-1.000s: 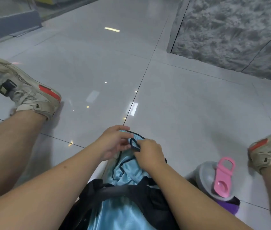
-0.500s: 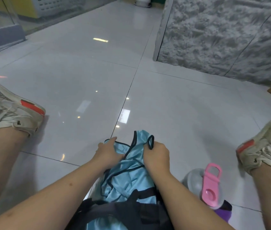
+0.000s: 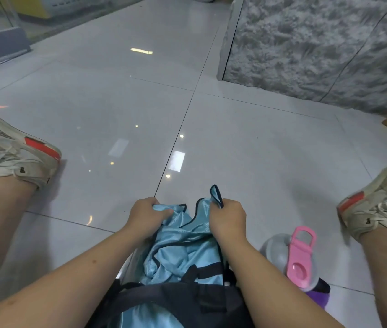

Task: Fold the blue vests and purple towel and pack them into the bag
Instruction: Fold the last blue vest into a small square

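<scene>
Much of your bag point(image 3: 183, 301) is cut off by the bottom edge, and your forearms cover its sides, so you cannot tell how far it is open; only its dark top and black straps show below your wrists. The purple thing point(image 3: 318, 298) to the right of your right arm is mostly hidden under the bottle point(image 3: 289, 259), and you cannot tell whether it is the towel. No writing can be read anywhere; the shoes point(image 3: 14, 152) at both sides carry only red patches and small marks too blurred to make out. The vest point(image 3: 178, 240) is shiny light blue with thin dark piping along its edges, crumpled and bunched, rising out of the bag between your two hands. Your left hand point(image 3: 143, 216) is clenched round a gathered edge of the vest, thumb pressed on the fabric. Your right hand point(image 3: 228, 220) grasps the other edge, and a narrow piped strap loop sticks up just above its knuckles. More blue cloth shows below your wrists, under the bag's straps. The bottle has a pink lid and lies on the tiles just right of your right forearm.
</scene>
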A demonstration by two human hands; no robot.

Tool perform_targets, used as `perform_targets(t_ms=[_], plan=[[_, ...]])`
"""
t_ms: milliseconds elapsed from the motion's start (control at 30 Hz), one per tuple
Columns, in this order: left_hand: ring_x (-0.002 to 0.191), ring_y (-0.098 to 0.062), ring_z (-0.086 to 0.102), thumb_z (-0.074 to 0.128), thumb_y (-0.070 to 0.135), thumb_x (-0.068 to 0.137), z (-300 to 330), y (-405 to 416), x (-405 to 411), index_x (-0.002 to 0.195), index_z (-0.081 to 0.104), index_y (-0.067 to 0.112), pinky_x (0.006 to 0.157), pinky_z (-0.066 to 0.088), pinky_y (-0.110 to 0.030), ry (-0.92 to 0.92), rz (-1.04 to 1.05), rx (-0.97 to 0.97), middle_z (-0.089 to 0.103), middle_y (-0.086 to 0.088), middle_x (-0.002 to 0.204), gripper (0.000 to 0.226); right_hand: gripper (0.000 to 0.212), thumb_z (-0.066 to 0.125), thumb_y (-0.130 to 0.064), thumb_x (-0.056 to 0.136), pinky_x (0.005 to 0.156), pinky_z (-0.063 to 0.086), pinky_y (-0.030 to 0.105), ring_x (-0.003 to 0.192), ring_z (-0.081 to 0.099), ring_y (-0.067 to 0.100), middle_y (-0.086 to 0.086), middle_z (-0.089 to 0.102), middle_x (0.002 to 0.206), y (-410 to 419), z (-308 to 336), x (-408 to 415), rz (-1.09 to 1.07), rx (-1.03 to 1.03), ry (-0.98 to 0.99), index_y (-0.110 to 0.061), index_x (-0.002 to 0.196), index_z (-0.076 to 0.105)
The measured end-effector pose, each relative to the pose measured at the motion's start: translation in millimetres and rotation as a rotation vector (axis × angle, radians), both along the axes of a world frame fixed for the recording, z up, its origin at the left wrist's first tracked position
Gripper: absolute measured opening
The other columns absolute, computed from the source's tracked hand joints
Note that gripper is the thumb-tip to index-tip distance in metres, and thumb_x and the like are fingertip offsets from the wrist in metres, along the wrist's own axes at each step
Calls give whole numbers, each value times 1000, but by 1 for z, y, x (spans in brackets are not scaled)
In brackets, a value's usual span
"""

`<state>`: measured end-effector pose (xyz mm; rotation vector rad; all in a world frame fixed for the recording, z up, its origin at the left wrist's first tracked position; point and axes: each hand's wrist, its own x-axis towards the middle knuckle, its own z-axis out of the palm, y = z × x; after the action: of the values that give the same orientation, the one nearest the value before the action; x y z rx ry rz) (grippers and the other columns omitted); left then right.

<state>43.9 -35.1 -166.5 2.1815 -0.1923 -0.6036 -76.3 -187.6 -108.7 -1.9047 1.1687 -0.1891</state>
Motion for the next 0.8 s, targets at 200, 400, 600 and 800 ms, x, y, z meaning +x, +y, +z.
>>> perform_targets(t_ms=[200,400,600,800], plan=[[68,-24,53,78,3,85,12,9,15,72,51,15,64,40,-35,128,99,-240,54,-10,72,32,43,52,-17,102,50,29,27,51,34,15,-3,41,58,-2,9,2,-47,16,-56,-17,61,39],[93,-37,69,71,-13,82,71,-3,33,101,69,21,83,60,-48,88,64,-361,68,-16,109,39,40,54,-17,101,50,30,27,52,36,14,-3,42,59,-11,37,16,-76,7,-208,-17,63,42],[95,-29,69,76,-2,83,112,-4,41,100,77,31,78,57,-35,-9,93,-432,68,-10,108,37,37,57,-18,100,47,29,25,52,31,14,-5,37,58,-16,69,28,-42,25,-361,-17,67,41],[73,-23,62,78,12,87,116,5,41,87,68,13,65,48,-31,-92,160,-360,68,-9,88,10,33,62,-23,101,50,33,25,52,34,14,-3,38,60,-8,98,32,25,65,-484,-7,74,52]])
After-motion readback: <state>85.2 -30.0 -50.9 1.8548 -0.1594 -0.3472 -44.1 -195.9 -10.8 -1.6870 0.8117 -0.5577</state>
